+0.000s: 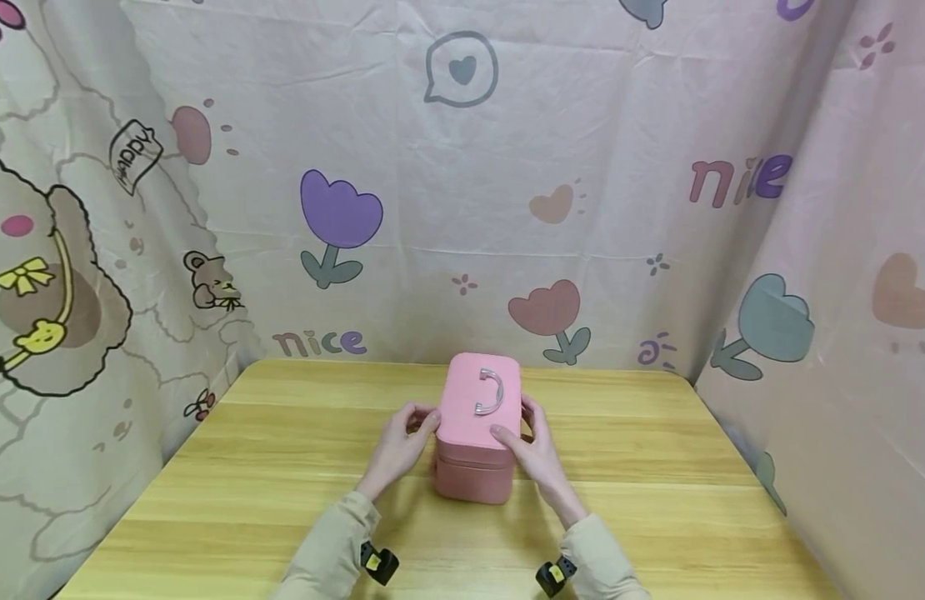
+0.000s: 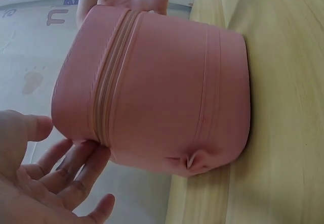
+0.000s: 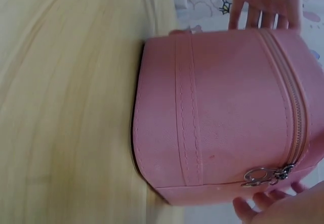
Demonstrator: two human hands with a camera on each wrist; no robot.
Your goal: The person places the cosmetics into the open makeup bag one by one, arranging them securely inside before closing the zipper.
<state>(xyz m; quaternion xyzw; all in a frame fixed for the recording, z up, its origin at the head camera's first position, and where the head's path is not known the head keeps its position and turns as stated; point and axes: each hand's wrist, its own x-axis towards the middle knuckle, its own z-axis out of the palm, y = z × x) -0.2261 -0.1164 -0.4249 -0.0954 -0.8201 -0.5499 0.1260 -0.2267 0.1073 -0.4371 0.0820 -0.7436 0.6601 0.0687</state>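
Note:
A pink box-shaped cosmetic case (image 1: 473,479) with a silver handle on its lid stands upright on the wooden table. A zipper runs round it below the lid, and in the right wrist view a metal zipper pull (image 3: 263,176) hangs near the right hand. My left hand (image 1: 398,442) holds the lid edge on the left side, thumb at the corner and fingers against the side. With its thumb on the lid's top, my right hand (image 1: 537,454) grips the right edge. Its other fingers rest on the side near the zipper pull.
The wooden table (image 1: 620,467) extends around the case on all sides. Printed cloth (image 1: 462,208) hangs behind it and along both sides. Dark devices (image 1: 378,562) are worn at the wrists, by the beige sleeves.

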